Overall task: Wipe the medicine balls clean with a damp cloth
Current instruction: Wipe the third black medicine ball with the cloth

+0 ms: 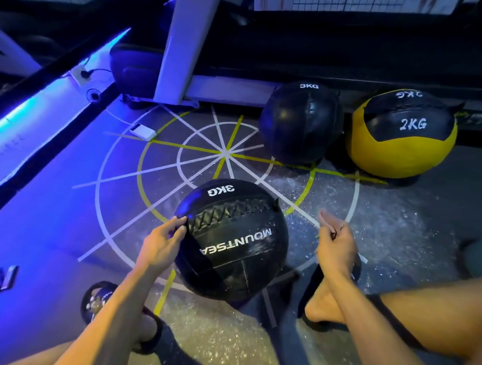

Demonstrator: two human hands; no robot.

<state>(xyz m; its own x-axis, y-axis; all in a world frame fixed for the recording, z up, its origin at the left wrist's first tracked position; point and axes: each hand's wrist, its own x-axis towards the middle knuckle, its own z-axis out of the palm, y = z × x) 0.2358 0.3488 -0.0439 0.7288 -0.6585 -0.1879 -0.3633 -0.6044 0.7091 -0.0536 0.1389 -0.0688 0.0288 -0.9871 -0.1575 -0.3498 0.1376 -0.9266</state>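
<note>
I counted three medicine balls on the floor: two black ones and one yellow-and-black one. My two hands were in view, and one small white box.

We are looking at a gym floor: weighted balls are sitting beside painted agility rings, a treadmill frame standing just beyond the rings.

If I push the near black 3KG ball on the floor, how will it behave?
The near black ball is round, so it would probably roll. Its 3KG print suggests real weight. The stitched seam and the left hand gripping a flap hint at a soft shell.
</note>
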